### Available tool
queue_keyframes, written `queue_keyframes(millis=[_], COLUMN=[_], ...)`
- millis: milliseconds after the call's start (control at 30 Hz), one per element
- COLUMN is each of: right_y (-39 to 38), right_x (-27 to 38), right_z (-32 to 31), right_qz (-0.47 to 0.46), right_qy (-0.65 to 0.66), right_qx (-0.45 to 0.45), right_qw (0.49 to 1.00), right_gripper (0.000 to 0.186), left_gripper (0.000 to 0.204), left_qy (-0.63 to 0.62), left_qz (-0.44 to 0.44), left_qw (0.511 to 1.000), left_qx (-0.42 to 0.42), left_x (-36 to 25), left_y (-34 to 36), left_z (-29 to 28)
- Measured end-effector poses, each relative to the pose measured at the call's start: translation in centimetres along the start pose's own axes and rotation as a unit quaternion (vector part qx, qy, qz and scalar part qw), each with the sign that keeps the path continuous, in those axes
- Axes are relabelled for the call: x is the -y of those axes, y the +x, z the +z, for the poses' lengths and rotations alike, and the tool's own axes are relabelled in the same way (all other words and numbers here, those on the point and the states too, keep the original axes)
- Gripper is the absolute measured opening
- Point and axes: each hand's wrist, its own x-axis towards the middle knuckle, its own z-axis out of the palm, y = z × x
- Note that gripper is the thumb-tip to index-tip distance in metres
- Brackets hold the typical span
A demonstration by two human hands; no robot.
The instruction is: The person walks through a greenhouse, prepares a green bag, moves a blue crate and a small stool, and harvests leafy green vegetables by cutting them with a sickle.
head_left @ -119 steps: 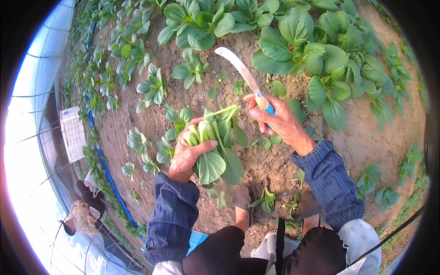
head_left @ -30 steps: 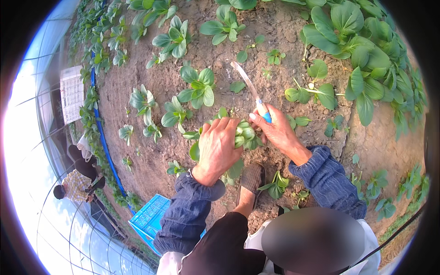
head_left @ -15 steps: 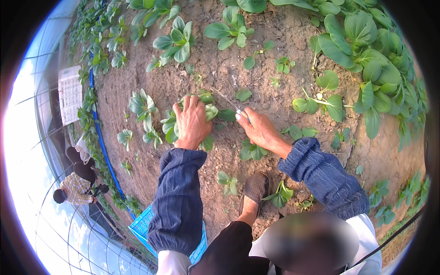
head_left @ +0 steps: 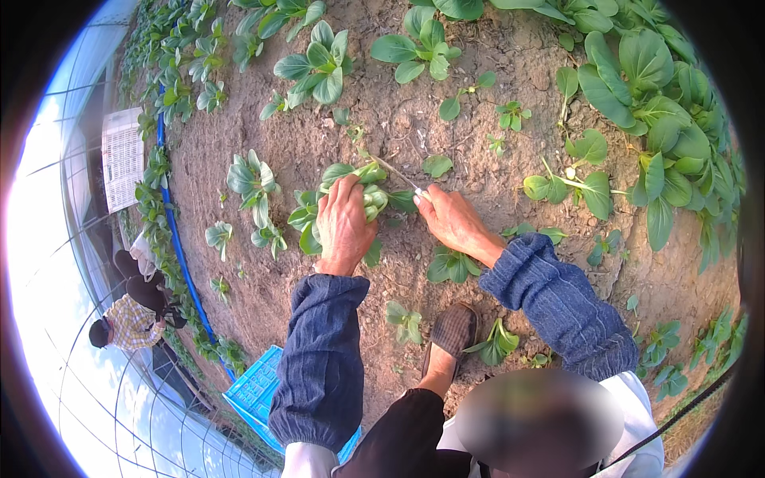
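My left hand [head_left: 346,219] is closed around a leafy green bok choy [head_left: 373,202], its pale stalk bases showing to the right of my fingers. In my right hand [head_left: 456,225], fingers wrapped round the handle, is a knife [head_left: 396,172] with a thin, narrow blade. The blade slants up and left across the soil, its tip beside the upper edge of the bok choy. Whether the blade touches the stalks I cannot tell. More leaves [head_left: 306,217] stick out left of my left hand. A loose leaf [head_left: 437,166] lies on the soil just right of the blade.
Several rooted bok choy [head_left: 319,67] stand around the bed. A pile of cut greens [head_left: 665,135] lies at the right. At lower left sits a blue crate [head_left: 256,392], near a blue hose [head_left: 177,243]. Beyond are a white crate [head_left: 121,159] and another person [head_left: 132,320] bending.
The view has shifted slightly, so the plants sit a little further right. Both hands keep their grips, the left on the bok choy and the right on the knife.
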Motion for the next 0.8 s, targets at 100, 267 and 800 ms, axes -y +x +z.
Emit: queue_keyframes(millis=[100,267,800], right_y=[0.0,0.6,-0.9], right_x=[0.7,0.6,0.2], right_z=[-0.6,-0.9,-2.8], right_qz=[0.021,0.009,0.015], right_qy=[-0.015,-0.050,-0.052], right_qx=[0.022,0.002,0.049], right_qw=[0.999,0.999,0.997], right_gripper=[0.031,0.036,0.033], left_gripper=[0.052,0.052,0.052], left_qy=[-0.007,-0.006,-0.031], left_qz=[0.006,0.020,0.031], left_qw=[1.000,1.000,0.999], left_qx=[-0.013,-0.019,0.003], left_x=[0.4,0.5,0.2], left_y=[-0.2,-0.2,-1.8], left_z=[0.3,0.5,0.0])
